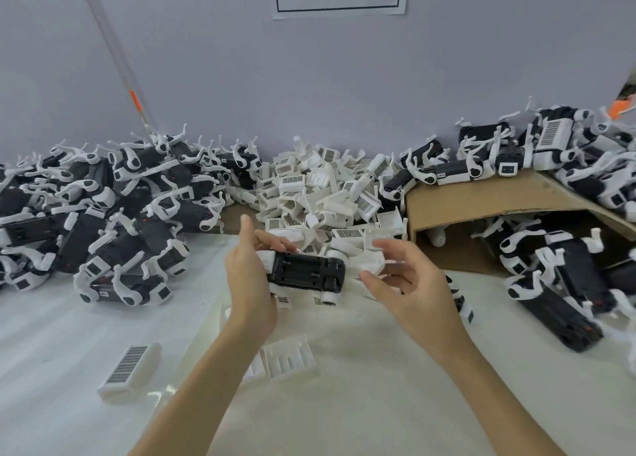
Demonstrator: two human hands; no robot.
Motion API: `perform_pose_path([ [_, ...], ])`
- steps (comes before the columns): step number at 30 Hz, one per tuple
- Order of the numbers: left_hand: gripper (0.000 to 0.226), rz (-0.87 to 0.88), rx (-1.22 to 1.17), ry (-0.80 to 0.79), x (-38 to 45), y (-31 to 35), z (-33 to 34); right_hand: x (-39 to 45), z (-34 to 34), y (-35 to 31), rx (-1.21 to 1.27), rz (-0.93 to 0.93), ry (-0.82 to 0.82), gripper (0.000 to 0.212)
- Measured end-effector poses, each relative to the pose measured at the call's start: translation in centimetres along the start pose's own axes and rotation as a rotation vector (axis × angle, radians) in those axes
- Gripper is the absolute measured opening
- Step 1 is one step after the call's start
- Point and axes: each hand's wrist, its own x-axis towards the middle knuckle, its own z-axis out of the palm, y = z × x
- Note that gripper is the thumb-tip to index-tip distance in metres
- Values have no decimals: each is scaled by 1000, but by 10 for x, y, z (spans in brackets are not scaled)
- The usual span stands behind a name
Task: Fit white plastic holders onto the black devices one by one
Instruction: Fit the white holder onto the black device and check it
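While left hand (249, 276) grips device (304, 271), right hand (402, 280) open

Head view, forward-down, close over table (344, 404)

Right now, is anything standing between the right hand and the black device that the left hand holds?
Nothing visible does. The left hand grips the black device at its left end. The right hand hovers open just off its right end, only a small gap of air between them. The pile of white holders lies behind, not between.
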Motion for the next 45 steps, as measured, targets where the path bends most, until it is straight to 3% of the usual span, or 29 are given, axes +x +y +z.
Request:
perform_pose_path([
  [3, 68, -24, 74, -80, -6, -2, 5, -3, 3, -4, -33, -79, -11, 50],
  [7, 63, -101, 172, -206, -21, -8, 13, -7, 9, -8, 6, -78, -53, 40],
  [10, 55, -146, 200, -280, -31, -14, 18, -12, 15, -7, -133, -159, -125, 36],
  [15, 48, -170, 236, -304, -32, -11, 17, -13, 19, -1, -344, -317, -171, 41],
  [19, 57, -162, 295, -312, -27, -13, 15, -13, 14, 3, -480, -369, -261, 57],
  [24, 56, -144, 324, -308, -26, -13, 14, -7, 15, 10, -644, -534, -169, 67],
  [30, 57, -165, 340, -351, -24, -11, 12, -8, 19, 12, -698, -485, -192, 78],
  [34, 42, -86, 387, -392, -27, -13, 11, -7, 18, 13, -706, -473, -195, 75],
  [45, 44, 57, 498, -500, -33, -16, 13, -7, 15, 12, -867, -427, -180, 81],
])
